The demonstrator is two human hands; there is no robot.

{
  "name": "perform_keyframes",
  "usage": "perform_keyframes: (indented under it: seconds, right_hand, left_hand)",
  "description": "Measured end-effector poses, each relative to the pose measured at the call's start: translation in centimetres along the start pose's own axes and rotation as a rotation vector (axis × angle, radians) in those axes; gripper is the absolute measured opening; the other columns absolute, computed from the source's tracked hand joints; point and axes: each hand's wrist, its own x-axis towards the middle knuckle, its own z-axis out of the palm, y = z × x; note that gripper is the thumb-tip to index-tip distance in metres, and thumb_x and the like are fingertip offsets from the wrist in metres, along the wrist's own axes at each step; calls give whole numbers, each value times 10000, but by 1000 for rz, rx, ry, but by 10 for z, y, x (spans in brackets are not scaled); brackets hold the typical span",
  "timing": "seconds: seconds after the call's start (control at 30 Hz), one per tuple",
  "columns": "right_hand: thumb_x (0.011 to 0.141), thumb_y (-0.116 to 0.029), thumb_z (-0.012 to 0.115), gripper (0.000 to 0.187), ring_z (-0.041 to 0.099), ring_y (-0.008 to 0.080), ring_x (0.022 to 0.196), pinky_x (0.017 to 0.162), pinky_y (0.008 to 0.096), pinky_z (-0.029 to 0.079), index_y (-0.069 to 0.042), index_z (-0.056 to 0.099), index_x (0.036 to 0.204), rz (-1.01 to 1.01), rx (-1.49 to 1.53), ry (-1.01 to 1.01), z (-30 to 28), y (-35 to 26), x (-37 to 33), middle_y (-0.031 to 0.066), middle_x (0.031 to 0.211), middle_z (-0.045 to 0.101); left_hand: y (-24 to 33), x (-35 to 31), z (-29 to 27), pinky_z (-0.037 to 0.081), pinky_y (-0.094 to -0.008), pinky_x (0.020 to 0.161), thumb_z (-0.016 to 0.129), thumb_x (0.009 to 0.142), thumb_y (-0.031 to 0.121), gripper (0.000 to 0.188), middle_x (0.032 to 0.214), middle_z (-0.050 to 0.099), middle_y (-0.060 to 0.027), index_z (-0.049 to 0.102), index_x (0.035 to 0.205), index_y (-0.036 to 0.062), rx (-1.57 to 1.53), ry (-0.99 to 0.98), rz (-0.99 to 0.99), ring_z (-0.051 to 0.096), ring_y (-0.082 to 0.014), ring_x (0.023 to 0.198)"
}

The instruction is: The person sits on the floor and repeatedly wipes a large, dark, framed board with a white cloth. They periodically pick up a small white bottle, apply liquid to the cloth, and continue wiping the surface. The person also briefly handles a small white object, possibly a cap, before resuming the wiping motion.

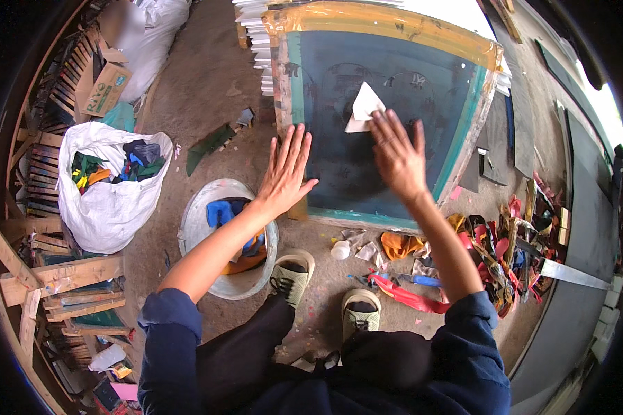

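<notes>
A large screen-printing frame (394,24) lies before me, its edges covered in brown tape and its dark mesh (339,69) bordered with green. My left hand (284,166) is flat on the frame's left edge, fingers stretched and thumb out over the mesh. My right hand (398,152) is over the middle of the mesh, slightly blurred. Under its fingertips is a folded white piece (365,102), cloth or paper, with a pointed corner sticking out beyond them. The little finger is spread to the right, and the thumb is hidden.
White sheets (259,55) are stacked under the frame. To the left stand a round tub (187,232) with coloured cloths, a white sack (111,214) of rags and a cardboard box (107,90). Scraps (512,242) are heaped at right, near dark boards (588,173) and a metal blade (574,274).
</notes>
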Motion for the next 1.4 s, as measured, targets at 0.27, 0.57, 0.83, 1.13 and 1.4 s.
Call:
perform_keyframes:
  seconds: [0.27,0.57,0.83,1.13,1.4]
  right_hand:
    - [866,-243,564,582,234,162,1392,1101,544,180,-244,368,1414,-277,86,-363,20,-22,-122,-75,1490,293]
    - [861,-130,491,440,142,203,1418,1113,595,100,-85,502,1298,-257,125,-390,14,-46,-136,-2,1496,263]
    - [854,-79,493,524,206,233,1399,1130,529,91,-29,399,1368,-111,155,-293,-53,-59,-120,44,1488,275]
    - [943,-96,410,464,332,265,1342,1107,486,187,-104,365,1405,-145,612,-279,-185,-108,-59,82,1480,313]
    - [947,-133,461,394,411,273,1292,1064,357,316,-89,468,1339,-90,840,-298,-205,-128,-66,122,1425,399]
  left_hand:
    - [29,-9,9,85,-529,1124,726,737,309,1041,1521,-1,-221,44,1465,12,-57,-76,-27,17,-360,1415]
    - [38,-22,0,76,-529,1126,723,745,284,1044,1531,-22,-188,15,1469,28,-133,-51,-54,-3,-341,1419]
    - [47,-42,-21,112,-571,1104,694,786,302,965,1531,0,-179,61,1469,50,-260,98,-160,9,-336,1419]
    - [104,-80,-102,311,-346,1055,408,975,426,576,1259,511,-131,318,1389,34,-1490,207,-176,451,-203,1222]
    - [132,-108,-115,471,-267,721,604,899,206,194,818,635,-45,581,960,23,-1191,449,-366,596,-98,779]
